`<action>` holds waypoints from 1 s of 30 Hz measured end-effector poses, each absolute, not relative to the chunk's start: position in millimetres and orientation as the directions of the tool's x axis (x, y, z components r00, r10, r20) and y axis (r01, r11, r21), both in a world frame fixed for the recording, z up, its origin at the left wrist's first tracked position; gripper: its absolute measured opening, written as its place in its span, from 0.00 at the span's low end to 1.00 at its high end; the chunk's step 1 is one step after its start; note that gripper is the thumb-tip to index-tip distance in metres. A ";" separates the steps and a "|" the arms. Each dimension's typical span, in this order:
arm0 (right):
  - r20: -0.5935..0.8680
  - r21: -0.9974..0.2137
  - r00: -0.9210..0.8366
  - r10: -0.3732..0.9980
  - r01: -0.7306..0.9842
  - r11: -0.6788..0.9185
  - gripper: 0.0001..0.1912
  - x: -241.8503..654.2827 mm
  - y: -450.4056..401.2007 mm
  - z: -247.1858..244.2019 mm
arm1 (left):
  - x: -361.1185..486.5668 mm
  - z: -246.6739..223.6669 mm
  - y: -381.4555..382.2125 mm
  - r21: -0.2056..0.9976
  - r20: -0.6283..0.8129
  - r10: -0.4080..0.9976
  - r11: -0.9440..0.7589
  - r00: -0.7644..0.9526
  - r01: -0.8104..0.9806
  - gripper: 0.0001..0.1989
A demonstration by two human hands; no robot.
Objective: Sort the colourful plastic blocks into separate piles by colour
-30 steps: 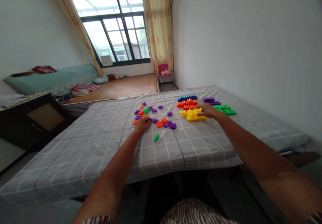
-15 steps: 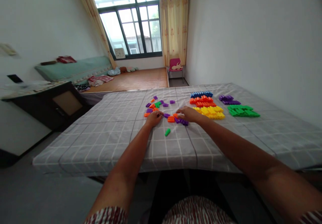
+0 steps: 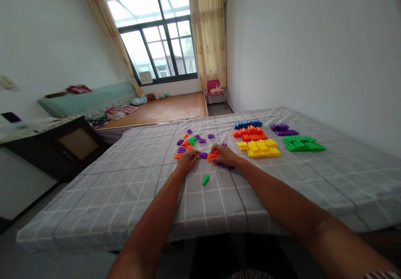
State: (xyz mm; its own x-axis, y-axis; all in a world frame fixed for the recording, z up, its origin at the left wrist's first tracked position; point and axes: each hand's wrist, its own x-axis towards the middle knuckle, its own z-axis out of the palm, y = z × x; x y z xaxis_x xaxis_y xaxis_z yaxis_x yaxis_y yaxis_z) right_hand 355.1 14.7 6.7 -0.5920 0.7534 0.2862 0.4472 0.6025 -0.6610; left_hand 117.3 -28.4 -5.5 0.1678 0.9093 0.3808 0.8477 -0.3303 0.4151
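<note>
My right hand (image 3: 226, 156) is closed, with thumb and fingers round orange plastic building pieces (image 3: 212, 156). Just left of these lies a purple piece (image 3: 203, 155). My left hand (image 3: 188, 161) rests on the cloth beside that purple piece, fingertips pinched together; what they hold, if anything, is too small to make out. Partly hidden under my right hand are more purple pieces (image 3: 230, 167). A single green piece (image 3: 205, 180) lies nearer to me. Beyond my left hand, loose purple, orange and green pieces (image 3: 192, 140) are scattered.
On the right of the checked tablecloth (image 3: 125, 191) are sorted stacks: blue (image 3: 248, 124), orange-red (image 3: 250, 133), yellow (image 3: 262, 148), purple (image 3: 283, 129) and green (image 3: 303, 143). A dark cabinet (image 3: 79, 143) stands at the left, a pink chair (image 3: 214, 85) near the window.
My right hand has moved left and closed round the orange pieces. My left hand stays by the purple piece. The camera view has tilted up slightly.
</note>
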 end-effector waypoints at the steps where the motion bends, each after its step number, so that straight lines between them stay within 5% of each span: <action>1: 0.309 -0.680 -0.564 0.766 0.432 0.593 0.17 355.6 15.4 6.1 | 116.8 -5.0 -28.5 0.426 0.397 0.903 -0.341 0.165 0.838 0.13; 8: 0.163 -0.971 -0.397 0.903 0.095 0.217 0.15 353.8 30.8 -7.6 | 144.6 13.6 -20.9 0.633 0.336 0.915 -0.395 0.223 0.666 0.15; 12: 0.082 -0.997 -0.429 0.899 -0.036 0.074 0.11 355.7 31.8 -8.9 | 178.3 14.1 -9.7 0.676 0.291 0.914 -0.406 0.283 0.615 0.22; 18: 0.039 -0.997 -0.511 0.858 -0.080 -0.002 0.07 363.1 35.2 -3.2 | 197.1 -1.5 -3.9 0.663 0.346 0.931 -0.331 0.117 0.672 0.28; 22: 0.121 -0.971 -0.407 0.905 0.141 0.193 0.11 362.3 38.8 -5.0 | 191.7 13.1 -0.5 0.654 0.397 0.917 -0.264 -0.025 0.710 0.26; 26: 0.325 -0.701 -0.471 0.821 0.463 0.543 0.18 360.7 36.9 -5.2 | 211.0 46.9 12.8 0.643 0.403 0.915 -0.297 0.018 0.706 0.27; 30: 0.302 -0.475 -0.575 0.760 0.600 0.643 0.20 359.1 33.3 -2.8 | 268.7 69.7 41.4 0.561 0.380 0.899 -0.410 0.216 0.719 0.27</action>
